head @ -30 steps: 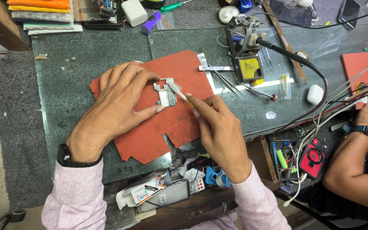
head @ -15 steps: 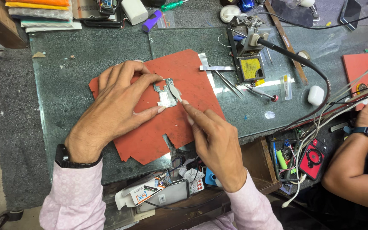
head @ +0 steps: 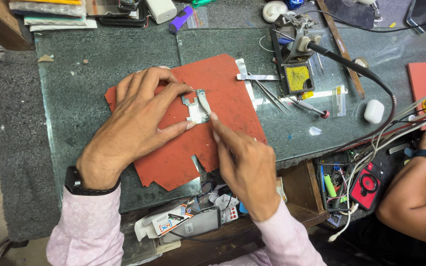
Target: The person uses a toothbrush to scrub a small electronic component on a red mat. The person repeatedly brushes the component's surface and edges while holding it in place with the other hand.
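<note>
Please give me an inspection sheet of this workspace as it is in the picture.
Surface: dark stone bench with red mat.
Job's things: small circuit board on the mat.
Clutter: tweezers, soldering stand, white case.
Hands: left hand pins the board; right hand holds a thin tool on it.
Cables: black cord; bundle at the right edge.
Surroundings: another person's arm at the right.

Left hand (head: 136, 120) flat, fingers spread; right hand (head: 245, 165) pinched.
</note>
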